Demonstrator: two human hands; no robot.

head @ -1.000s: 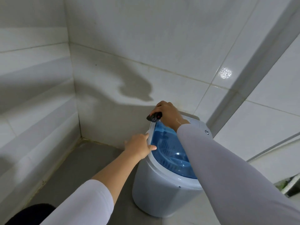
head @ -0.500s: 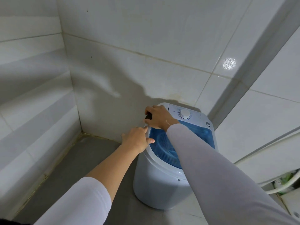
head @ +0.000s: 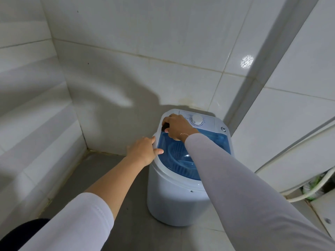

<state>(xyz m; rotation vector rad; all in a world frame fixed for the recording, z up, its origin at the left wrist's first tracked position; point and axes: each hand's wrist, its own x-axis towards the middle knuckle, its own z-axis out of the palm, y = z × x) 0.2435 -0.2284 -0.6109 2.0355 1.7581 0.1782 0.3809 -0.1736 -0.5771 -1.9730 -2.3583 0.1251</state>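
Observation:
A small white mini washing machine [head: 174,200] stands on the grey floor in a tiled corner. Its translucent blue lid [head: 183,160] lies flat on top, and a white dial [head: 197,119] sits on the rear panel. My right hand [head: 178,126] curls round a small black object [head: 165,127] at the lid's far left corner. My left hand [head: 144,151] rests against the machine's left rim, thumb lying on the lid edge, fingers loosely bent.
White tiled walls [head: 126,69] close in behind and on the left. White hoses [head: 308,192] and some green items lie at the right edge. Bare grey floor [head: 101,171] stretches left of the machine.
The blue lid has come down from raised to flat on the machine. My right hand stayed on the black object and lowered with it. The left hand stayed at the rim.

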